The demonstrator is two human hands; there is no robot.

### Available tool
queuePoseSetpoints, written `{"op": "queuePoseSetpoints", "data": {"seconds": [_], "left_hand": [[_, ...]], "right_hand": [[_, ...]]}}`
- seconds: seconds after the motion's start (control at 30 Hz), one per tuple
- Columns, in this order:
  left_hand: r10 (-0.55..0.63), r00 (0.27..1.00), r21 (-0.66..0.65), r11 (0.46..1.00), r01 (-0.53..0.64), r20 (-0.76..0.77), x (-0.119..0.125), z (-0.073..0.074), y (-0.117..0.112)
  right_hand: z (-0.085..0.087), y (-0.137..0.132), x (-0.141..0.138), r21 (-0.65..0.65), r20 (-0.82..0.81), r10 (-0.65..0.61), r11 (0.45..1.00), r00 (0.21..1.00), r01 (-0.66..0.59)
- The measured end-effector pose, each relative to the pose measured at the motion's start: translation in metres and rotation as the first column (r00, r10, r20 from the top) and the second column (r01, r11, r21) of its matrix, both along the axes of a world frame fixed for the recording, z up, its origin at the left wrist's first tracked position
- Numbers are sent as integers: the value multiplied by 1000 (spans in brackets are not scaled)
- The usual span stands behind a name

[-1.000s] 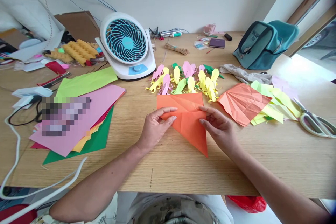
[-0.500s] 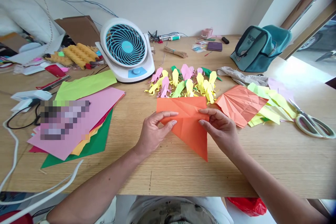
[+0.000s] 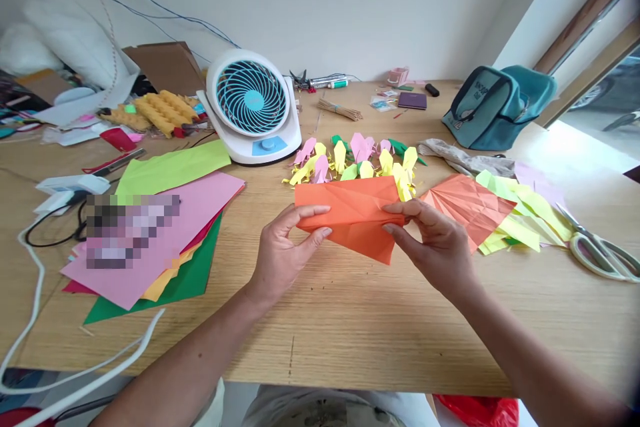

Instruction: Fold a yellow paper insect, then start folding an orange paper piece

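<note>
Both hands hold a folded orange paper (image 3: 353, 213) just above the wooden table (image 3: 350, 320). My left hand (image 3: 283, 247) pinches its left edge between thumb and fingers. At the paper's right edge my right hand (image 3: 433, 240) pinches it the same way. The paper's lower point hangs toward me, off the table. Behind it lies a cluster of small folded paper figures (image 3: 357, 160) in pink, yellow and green.
A stack of coloured paper sheets (image 3: 165, 227) lies at the left, creased orange and yellow-green sheets (image 3: 480, 207) at the right. Scissors (image 3: 597, 250) rest at the far right. A white and blue fan (image 3: 253, 103), a teal bag (image 3: 497, 103) and white cables (image 3: 30, 293) surround the spot.
The orange paper lay flat on the table with both hands on it; now it is lifted, its lower point raised and tilted toward me.
</note>
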State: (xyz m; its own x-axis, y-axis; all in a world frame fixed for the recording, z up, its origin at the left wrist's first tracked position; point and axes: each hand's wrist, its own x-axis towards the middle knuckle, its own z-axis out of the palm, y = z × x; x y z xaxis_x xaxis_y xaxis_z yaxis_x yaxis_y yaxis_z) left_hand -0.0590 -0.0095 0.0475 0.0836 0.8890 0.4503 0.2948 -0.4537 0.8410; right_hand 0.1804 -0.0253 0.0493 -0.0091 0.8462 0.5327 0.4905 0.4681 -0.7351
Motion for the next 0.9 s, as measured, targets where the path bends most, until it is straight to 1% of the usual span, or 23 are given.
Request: {"op": "queuePoseSetpoints", "data": {"seconds": [0.17,0.3,0.43,0.7,0.9], "left_hand": [[29,998,86,996,-24,-60,-2,4,2],[54,995,149,988,-41,-87,-2,7,2],[86,993,172,983,-71,-81,-1,6,2],[88,994,178,981,-75,-71,-2,4,5],[110,991,236,968,-90,-73,-2,3,5]], "right_hand": [[-3,2,0,75,56,-99,993,994,95],[-3,1,-1,100,56,-86,992,995,80],[-3,1,-1,95,28,-54,994,998,51],[-6,2,3,64,-18,-93,994,996,94],[-7,2,3,88,-4,-98,991,995,98]]}}
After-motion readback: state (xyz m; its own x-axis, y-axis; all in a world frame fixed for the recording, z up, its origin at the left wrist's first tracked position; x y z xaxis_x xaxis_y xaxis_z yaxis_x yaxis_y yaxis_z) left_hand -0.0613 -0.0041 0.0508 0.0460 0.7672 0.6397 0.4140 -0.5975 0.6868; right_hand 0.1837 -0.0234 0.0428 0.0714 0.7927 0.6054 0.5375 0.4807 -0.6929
